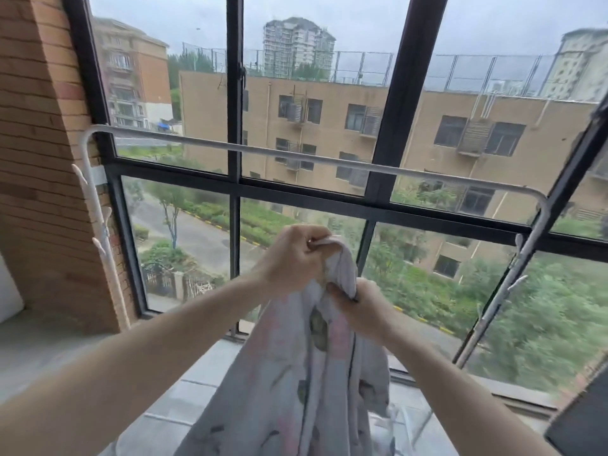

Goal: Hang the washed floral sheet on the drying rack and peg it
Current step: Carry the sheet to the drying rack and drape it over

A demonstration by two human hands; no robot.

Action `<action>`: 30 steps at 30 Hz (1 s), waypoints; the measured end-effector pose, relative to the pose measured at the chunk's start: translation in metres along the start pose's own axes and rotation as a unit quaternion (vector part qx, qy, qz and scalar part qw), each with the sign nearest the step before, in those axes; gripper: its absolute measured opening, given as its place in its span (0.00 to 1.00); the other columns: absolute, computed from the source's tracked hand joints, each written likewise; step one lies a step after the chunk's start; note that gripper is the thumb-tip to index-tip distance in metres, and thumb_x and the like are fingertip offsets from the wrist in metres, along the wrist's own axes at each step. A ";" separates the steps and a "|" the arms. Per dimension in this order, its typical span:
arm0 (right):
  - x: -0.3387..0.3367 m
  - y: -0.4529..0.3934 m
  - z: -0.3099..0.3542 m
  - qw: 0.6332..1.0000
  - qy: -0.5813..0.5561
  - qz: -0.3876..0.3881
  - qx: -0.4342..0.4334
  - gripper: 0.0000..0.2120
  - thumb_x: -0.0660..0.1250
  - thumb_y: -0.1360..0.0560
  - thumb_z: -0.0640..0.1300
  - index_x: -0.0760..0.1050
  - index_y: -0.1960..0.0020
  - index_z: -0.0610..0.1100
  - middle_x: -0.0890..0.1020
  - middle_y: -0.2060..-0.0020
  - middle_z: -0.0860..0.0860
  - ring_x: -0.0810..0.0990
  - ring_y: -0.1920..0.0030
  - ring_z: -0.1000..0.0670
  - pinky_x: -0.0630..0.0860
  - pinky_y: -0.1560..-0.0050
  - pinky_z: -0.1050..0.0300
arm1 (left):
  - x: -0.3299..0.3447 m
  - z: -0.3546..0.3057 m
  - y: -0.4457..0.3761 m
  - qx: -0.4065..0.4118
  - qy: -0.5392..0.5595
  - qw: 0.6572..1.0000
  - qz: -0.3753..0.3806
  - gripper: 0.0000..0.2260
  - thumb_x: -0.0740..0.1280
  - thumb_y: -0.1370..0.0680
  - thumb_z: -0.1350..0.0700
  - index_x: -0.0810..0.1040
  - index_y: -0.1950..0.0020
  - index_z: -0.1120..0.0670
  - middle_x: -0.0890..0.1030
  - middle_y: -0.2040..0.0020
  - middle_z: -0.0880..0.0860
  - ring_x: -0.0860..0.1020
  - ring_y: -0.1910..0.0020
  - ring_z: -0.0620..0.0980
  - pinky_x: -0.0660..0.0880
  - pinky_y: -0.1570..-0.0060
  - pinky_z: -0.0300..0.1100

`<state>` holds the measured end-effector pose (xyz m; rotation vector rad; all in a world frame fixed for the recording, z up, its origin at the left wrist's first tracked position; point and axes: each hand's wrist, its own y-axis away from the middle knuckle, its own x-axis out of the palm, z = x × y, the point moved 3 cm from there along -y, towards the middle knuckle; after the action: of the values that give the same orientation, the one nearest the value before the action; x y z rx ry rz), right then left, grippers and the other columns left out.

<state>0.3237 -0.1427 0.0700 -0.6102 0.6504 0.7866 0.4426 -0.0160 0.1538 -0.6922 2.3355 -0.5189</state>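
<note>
Grey floor tiles run to a tall black-framed window. Nearest, the floral sheet hangs bunched below both hands. The left hand grips its top edge in a closed fist; the right hand, just below, pinches a fold. Beyond, the white drying rack crosses the glass, its top bar bare. Farther out stand tan buildings.

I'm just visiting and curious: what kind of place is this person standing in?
Probably an enclosed balcony, high up in a flat: a big dark-framed window over a street, a brick wall, and a white drying rack.
</note>
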 end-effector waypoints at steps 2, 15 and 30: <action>-0.003 0.005 -0.013 0.994 -0.068 -0.083 0.021 0.16 0.66 0.17 0.42 0.76 0.64 0.43 0.76 0.73 0.54 0.68 0.72 0.55 0.65 0.68 0.53 | 0.010 0.008 0.005 -0.032 0.057 0.993 0.100 0.12 0.71 0.22 0.50 0.78 0.65 0.48 0.72 0.69 0.42 0.69 0.68 0.43 0.64 0.68 0.39; -0.013 0.037 0.031 0.969 -0.192 -0.089 -0.123 0.16 0.57 0.32 0.31 0.81 0.57 0.45 0.80 0.67 0.47 0.74 0.65 0.57 0.68 0.69 0.58 | 0.071 0.177 0.163 -0.411 -0.046 0.813 0.409 0.05 0.69 0.30 0.60 0.78 0.62 0.50 0.79 0.67 0.49 0.79 0.71 0.43 0.79 0.67 0.40; -0.015 0.053 -0.020 0.991 0.091 -0.030 -0.099 0.17 0.60 0.35 0.36 0.84 0.55 0.49 0.78 0.66 0.51 0.75 0.59 0.51 0.74 0.62 0.52 | -0.070 0.096 -0.003 -0.173 0.074 0.962 -0.196 0.07 0.69 0.19 0.59 0.80 0.42 0.51 0.83 0.49 0.45 0.82 0.51 0.45 0.80 0.47 0.40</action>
<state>0.2680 -0.1333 0.0550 -0.8860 0.7218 0.7506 0.5546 0.0054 0.1191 -1.3396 2.4633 -0.3396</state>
